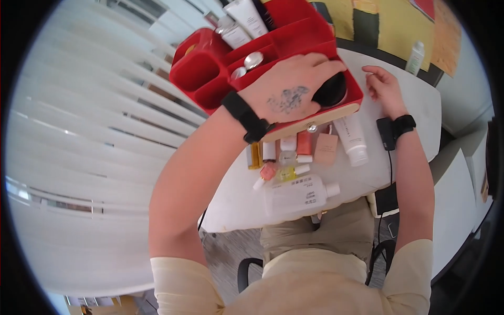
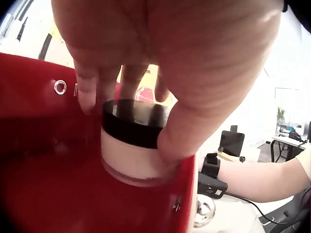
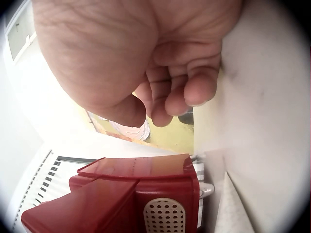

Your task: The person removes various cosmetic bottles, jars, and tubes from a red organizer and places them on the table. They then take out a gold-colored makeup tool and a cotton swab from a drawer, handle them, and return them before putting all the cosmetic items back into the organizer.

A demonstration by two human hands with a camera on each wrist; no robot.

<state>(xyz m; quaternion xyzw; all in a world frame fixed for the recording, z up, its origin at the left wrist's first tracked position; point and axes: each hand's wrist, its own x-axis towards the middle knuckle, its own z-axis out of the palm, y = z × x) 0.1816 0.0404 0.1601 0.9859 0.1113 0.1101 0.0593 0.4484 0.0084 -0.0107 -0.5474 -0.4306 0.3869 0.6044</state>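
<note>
My left hand reaches over the red cosmetics organizer and grips a round cosmetic jar in its right-hand compartment. In the left wrist view the jar shows a black lid over a pale body. My thumb presses its near side while the fingers pass behind the lid. To the right of the organizer, my right hand rests at the white table, fingers loosely curled around nothing. The organizer's red side shows below that hand in the right wrist view.
Before the organizer lie a white tube, a clear bottle and several small bottles. More bottles and a white tube stand in its back compartments. At the far right stands a white bottle. Blinds hang at left.
</note>
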